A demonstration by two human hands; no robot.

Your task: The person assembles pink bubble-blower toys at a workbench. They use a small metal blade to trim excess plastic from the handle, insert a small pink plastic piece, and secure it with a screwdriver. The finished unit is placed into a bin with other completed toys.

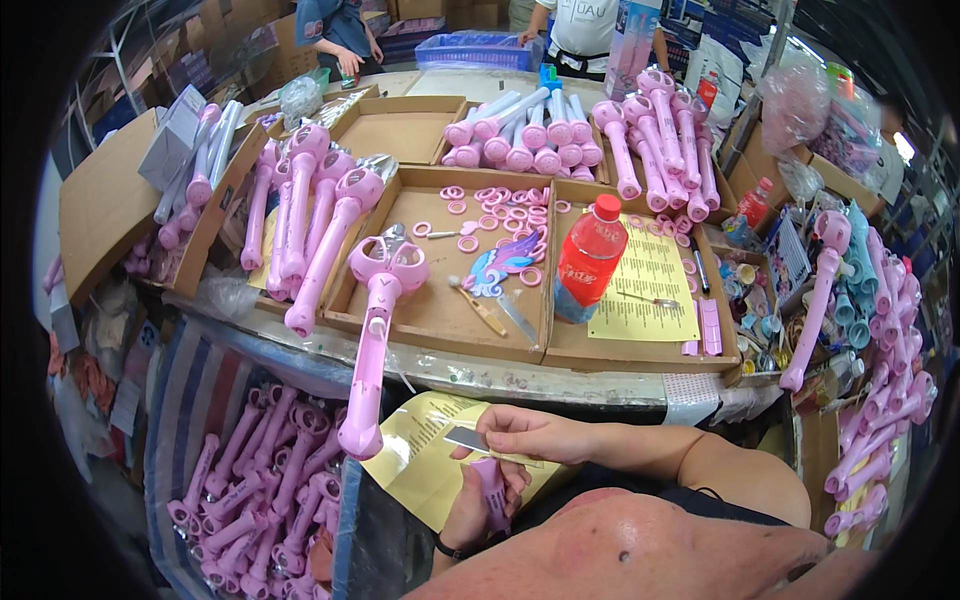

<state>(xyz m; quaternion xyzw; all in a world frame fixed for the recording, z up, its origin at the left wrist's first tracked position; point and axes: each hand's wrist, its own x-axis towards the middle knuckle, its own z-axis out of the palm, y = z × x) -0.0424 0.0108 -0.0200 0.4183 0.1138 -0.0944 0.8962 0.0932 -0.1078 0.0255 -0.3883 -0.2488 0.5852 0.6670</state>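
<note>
My left hand (466, 512), with a dark band at its wrist, is closed around a small pink plastic piece (489, 482) with printing on it. Just above it, my right hand (530, 436) pinches a flat grey strip (465, 438) between thumb and fingers. Beneath both hands lies a yellow printed sheet (412, 465). Left of them, a pink toy wand (371, 370) leans over the table's front edge, its round head up on a cardboard tray and its handle open along the front.
Shallow cardboard trays (545, 345) hold pink rings (490, 222), a winged ornament (503, 265) and a red-capped bottle (592, 258). Pink wands (305, 210) pile at left; more fill a striped bag (255, 490) below. Other people (585, 30) stand beyond the table.
</note>
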